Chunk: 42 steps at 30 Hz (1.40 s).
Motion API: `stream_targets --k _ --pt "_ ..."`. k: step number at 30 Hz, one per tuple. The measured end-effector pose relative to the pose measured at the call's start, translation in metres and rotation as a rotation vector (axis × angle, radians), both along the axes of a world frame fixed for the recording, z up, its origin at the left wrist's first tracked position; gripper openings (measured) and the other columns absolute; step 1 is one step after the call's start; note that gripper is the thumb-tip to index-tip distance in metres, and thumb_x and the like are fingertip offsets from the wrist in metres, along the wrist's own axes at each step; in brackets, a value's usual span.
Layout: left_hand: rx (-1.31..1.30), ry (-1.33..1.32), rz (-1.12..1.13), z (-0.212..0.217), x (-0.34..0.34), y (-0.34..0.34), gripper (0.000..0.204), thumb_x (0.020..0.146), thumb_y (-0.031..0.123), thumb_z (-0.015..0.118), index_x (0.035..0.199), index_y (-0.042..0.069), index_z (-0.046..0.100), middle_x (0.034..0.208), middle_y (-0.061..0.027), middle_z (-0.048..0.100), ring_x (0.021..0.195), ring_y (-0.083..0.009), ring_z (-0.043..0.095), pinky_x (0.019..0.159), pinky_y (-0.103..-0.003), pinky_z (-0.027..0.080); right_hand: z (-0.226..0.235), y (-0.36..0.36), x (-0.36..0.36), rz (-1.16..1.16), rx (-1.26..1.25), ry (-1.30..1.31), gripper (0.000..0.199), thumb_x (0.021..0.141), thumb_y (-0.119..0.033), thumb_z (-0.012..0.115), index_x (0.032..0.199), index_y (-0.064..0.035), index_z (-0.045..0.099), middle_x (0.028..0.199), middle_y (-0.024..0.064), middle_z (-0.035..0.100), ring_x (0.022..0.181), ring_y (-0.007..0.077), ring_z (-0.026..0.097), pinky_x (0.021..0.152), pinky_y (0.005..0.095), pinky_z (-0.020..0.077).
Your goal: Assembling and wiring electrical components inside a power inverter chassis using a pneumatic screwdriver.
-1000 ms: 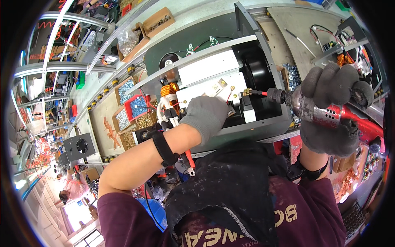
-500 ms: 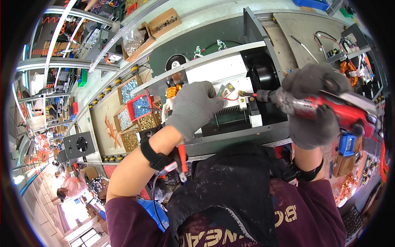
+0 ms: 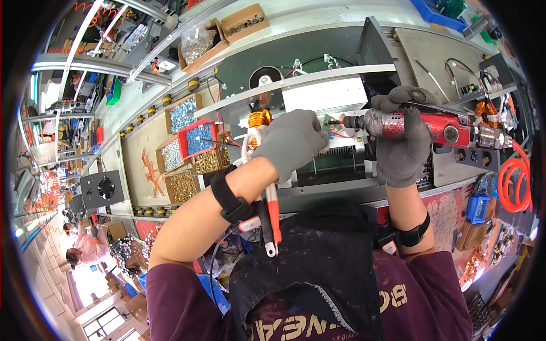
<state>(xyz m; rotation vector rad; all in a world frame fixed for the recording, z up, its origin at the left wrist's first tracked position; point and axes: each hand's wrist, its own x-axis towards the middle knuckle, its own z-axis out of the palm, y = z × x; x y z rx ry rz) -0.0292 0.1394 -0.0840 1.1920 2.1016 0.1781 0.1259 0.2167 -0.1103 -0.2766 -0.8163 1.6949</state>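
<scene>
Head view: gloved right hand point(image 3: 401, 150) is clamped around a red pneumatic screwdriver point(image 3: 421, 126), its bit at the open metal chassis point(image 3: 318, 108) centre. Gloved left hand point(image 3: 291, 142) presses closed on the chassis parts. Left, cardboard trays point(image 3: 187, 145) hold silver and brass screws.

right hand point(image 3: 402, 149) grips red screwdriver point(image 3: 415, 125) | left hand point(image 3: 293, 142) on chassis point(image 3: 341, 187)

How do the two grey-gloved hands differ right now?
The left hand lies spread, palm down, on the open metal chassis, holding no tool. The right hand is clenched around the red and silver pneumatic screwdriver, held sideways with its tip toward the left hand. Both wear grey gloves and black wrist straps.
</scene>
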Motion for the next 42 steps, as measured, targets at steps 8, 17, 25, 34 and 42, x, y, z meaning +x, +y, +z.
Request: stream_targets --k 8,17,25,34,42 --pt "0.217 0.014 -0.714 0.086 -0.061 -0.045 0.036 0.072 0.004 0.060 0.104 0.019 0.065 0.088 -0.0089 0.052 0.077 -0.0249 0.057 0.069 -0.033 0.047 -0.004 -0.006 0.003 -0.030 -0.015 -0.080 0.028 0.083 -0.017 0.056 0.109 -0.0106 0.046 0.099 0.0049 0.051 0.085 0.0155 0.049 0.084 0.0374 0.0412" --pt "1.164 -1.247 0.606 -0.001 -0.125 -0.065 0.027 0.090 0.025 0.053 0.099 0.000 0.052 0.091 -0.0111 0.053 0.082 -0.0234 0.055 0.069 -0.032 0.047 0.002 -0.014 -0.005 -0.038 -0.028 -0.092 0.034 0.081 -0.023 0.056 0.110 -0.0079 0.046 0.098 0.0069 0.052 0.083 0.0167 0.051 0.088 0.0396 0.0393" --pt "0.432 -0.024 -0.080 0.011 -0.094 -0.038 0.021 0.092 0.025 0.046 0.106 0.013 0.056 0.072 -0.0106 0.063 0.063 -0.0286 0.062 0.056 -0.040 0.047 -0.007 -0.006 0.002 -0.131 0.019 -0.190 0.035 0.078 -0.023 0.059 0.107 -0.0072 0.048 0.089 0.0080 0.051 0.074 0.0176 0.047 0.070 0.0374 0.0416" --pt "-0.014 0.076 -0.399 0.002 -0.084 -0.022 0.025 0.089 0.029 0.053 0.105 0.011 0.062 0.076 -0.0149 0.063 0.067 -0.0303 0.063 0.062 -0.038 0.049 -0.007 -0.007 -0.011 -0.073 -0.023 -0.168 0.033 0.076 -0.026 0.064 0.099 -0.0106 0.046 0.082 0.0012 0.039 0.070 0.0140 0.033 0.059 0.0276 0.0336" --pt "0.153 -0.342 -0.239 -0.007 -0.096 -0.027 0.022 0.090 0.020 0.050 0.097 0.002 0.061 0.074 -0.0123 0.063 0.066 -0.0270 0.062 0.063 -0.034 0.048 0.001 -0.016 -0.023 -0.097 0.036 -0.153 0.029 0.078 -0.026 0.063 0.099 -0.0118 0.049 0.077 0.0003 0.038 0.064 0.0134 0.037 0.058 0.0293 0.0327"
